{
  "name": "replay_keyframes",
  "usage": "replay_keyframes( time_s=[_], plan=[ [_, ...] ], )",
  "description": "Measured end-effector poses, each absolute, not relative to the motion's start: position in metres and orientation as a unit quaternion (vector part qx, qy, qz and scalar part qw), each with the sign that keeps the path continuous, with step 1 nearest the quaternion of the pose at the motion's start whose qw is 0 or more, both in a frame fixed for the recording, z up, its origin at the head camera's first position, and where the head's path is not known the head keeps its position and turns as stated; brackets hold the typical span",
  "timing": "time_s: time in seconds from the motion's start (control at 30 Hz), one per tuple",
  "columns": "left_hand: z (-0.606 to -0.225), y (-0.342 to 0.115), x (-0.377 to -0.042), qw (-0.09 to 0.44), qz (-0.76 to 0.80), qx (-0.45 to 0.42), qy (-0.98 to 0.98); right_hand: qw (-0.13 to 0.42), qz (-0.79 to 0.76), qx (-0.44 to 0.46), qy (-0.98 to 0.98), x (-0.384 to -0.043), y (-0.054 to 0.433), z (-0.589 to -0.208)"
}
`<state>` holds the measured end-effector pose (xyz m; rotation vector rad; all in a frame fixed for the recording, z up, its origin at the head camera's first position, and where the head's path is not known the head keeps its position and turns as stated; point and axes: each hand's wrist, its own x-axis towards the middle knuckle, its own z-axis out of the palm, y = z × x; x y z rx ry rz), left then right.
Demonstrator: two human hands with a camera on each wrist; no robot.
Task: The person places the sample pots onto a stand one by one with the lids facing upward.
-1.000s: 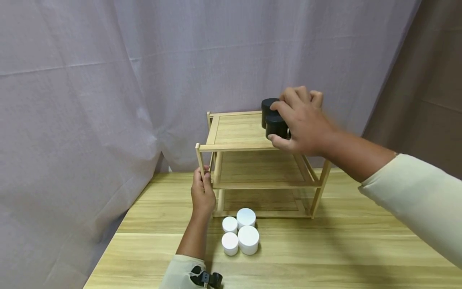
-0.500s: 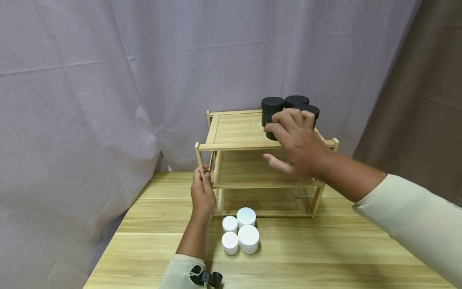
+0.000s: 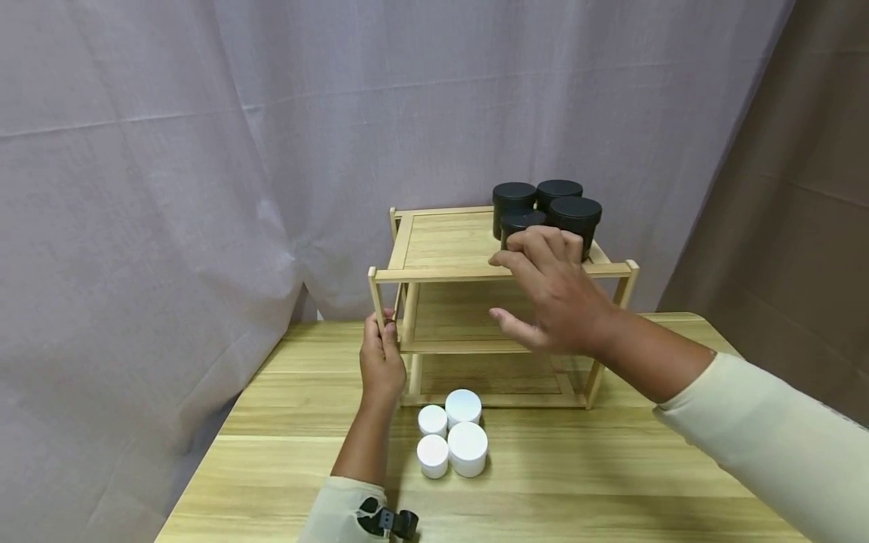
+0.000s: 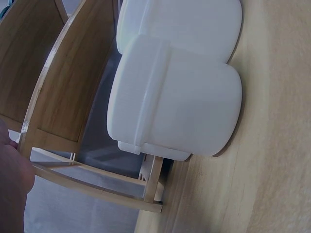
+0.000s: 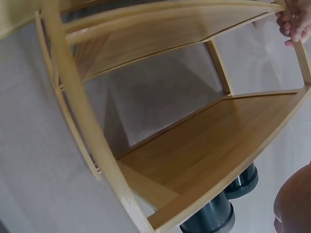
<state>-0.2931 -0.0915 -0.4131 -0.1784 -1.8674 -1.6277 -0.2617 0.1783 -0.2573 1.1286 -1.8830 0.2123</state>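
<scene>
A wooden three-tier rack stands on the table. My left hand grips its front left post, at the height of the middle shelf. Several black lidded jars stand upright in a cluster on the right part of the top shelf. In front of them is my right hand, fingers bent and thumb spread, holding nothing. Its fingertips overlap the nearest black jar in the head view, hiding its lower part. Seen upside down in the right wrist view, two black jars show beyond the top shelf's edge.
Several white lidded jars stand grouped on the wooden table, before the rack's lower left. One white jar looms large in the left wrist view. Grey curtains hang behind the rack, and a brown one at the right.
My right hand has let go of the front black jar and drawn back, down and toward me, uncovering the other black jars. My left hand keeps its grip on the post.
</scene>
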Motion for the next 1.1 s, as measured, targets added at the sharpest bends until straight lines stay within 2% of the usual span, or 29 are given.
replay_keyframes(
  time_s=[0.33,0.6,0.87,1.1],
  plan=[
    [-0.412,-0.089,-0.293,0.319,-0.625,-0.071,-0.709,0.409,0.136,0.462,-0.775,-0.254,0.173,-0.281],
    [-0.413,-0.088,-0.293,0.325,-0.624,-0.068,-0.707,0.406,0.171,0.448,-0.778,-0.252,0.169,-0.294],
    [-0.412,-0.089,-0.292,0.325,-0.626,-0.072,-0.706,0.406,0.254,0.407,-0.778,-0.247,0.163,-0.305],
    [-0.415,-0.089,-0.294,0.339,-0.616,-0.078,-0.707,0.366,0.372,0.382,-0.763,-0.241,0.159,-0.317]
  ],
)
